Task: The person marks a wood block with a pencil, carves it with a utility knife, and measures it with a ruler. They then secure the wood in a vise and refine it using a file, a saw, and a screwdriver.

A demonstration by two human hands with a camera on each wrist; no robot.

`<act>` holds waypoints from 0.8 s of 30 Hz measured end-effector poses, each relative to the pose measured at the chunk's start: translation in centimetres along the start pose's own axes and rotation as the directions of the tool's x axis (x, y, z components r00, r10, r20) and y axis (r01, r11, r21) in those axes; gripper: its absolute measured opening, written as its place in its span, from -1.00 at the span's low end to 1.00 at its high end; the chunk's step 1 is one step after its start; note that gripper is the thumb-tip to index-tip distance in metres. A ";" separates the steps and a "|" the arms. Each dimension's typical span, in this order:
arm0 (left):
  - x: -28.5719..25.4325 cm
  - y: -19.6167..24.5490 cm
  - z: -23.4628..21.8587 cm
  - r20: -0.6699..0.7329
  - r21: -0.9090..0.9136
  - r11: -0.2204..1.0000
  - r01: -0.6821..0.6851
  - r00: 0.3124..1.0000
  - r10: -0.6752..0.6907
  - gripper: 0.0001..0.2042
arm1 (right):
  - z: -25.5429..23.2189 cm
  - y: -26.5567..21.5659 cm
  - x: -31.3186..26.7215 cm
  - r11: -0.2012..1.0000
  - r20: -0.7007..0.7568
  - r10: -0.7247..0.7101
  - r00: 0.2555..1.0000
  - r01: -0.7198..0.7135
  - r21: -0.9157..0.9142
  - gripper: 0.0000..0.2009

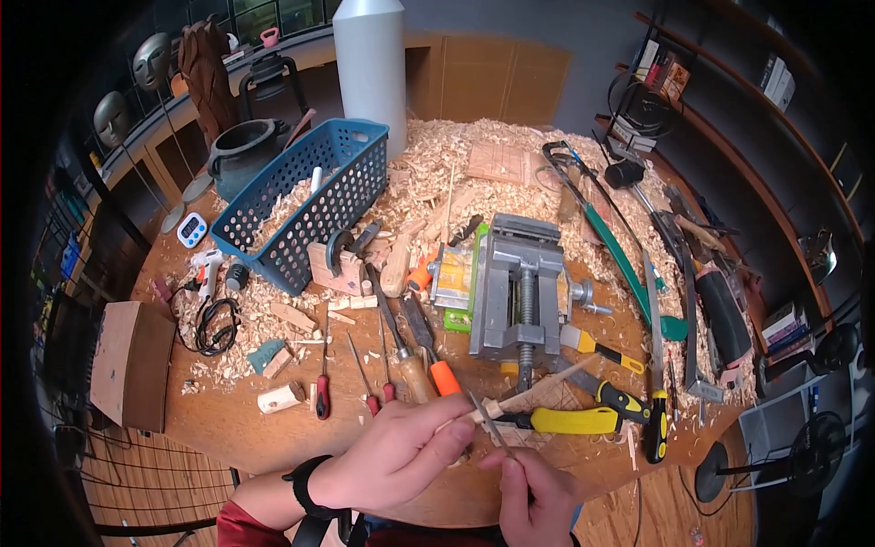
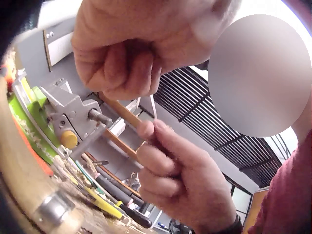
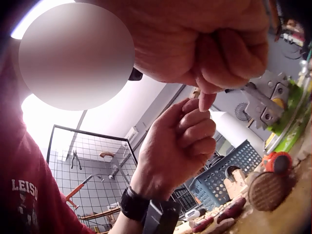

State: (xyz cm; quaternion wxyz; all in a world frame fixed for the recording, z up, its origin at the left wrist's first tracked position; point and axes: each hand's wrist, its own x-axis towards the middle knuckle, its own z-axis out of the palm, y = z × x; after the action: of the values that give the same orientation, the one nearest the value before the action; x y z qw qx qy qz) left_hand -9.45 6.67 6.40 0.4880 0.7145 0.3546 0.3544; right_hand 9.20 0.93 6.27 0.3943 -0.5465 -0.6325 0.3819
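Observation:
My left hand [image 1: 401, 456] grips a slender carved wooden stick [image 1: 547, 387], whose tapered end points away to the right over the bench. Between thumb and fingers, my right hand [image 1: 540, 497] pinches a thin grey needle file [image 1: 489, 422], which crosses the stick close to the left fingertips. In the left wrist view the file [image 2: 153, 106] shows as a bright sliver rising from the right hand's pinch [image 2: 185, 180] toward the left hand [image 2: 141, 53]. The right wrist view has both hands close together, the left hand [image 3: 175, 146] below with fingers curled.
Just beyond the hands stand a metal vise [image 1: 518, 292], a yellow-handled tool [image 1: 574, 420] and an orange-handled chisel [image 1: 444, 376]. Red-handled tools [image 1: 323, 397] lie leftward. A blue basket [image 1: 310, 219] sits among wood shavings [image 1: 428, 155]; saws [image 1: 620, 251] lie at the right.

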 end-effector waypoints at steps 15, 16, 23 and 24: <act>0.0 0.5 0.2 -0.019 -0.112 0.994 0.010 1.000 -0.012 -0.66 | 0.4 -0.4 0.2 0.996 -0.019 -0.048 0.999 0.049 0.068 -0.85; 0.1 0.5 0.0 -0.025 -0.109 0.994 0.005 1.000 -0.008 -0.66 | 0.4 -0.4 -0.1 0.995 -0.012 -0.016 1.000 0.017 0.096 -0.84; -0.5 -0.6 -0.8 0.075 -0.465 0.871 0.160 0.987 -0.141 -0.72 | 0.1 -0.6 0.6 0.998 0.042 0.024 0.999 -0.026 0.052 -0.84; -0.5 -0.6 -0.9 0.083 -0.468 0.870 0.152 0.988 -0.127 -0.71 | 0.0 -0.6 0.6 0.998 0.042 0.020 0.999 -0.022 0.051 -0.84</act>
State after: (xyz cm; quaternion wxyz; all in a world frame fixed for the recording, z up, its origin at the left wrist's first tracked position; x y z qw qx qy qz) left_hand -10.52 6.83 5.97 0.6805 0.5549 0.2957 0.3763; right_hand 8.92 1.48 6.86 0.3909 -0.5349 -0.6248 0.4133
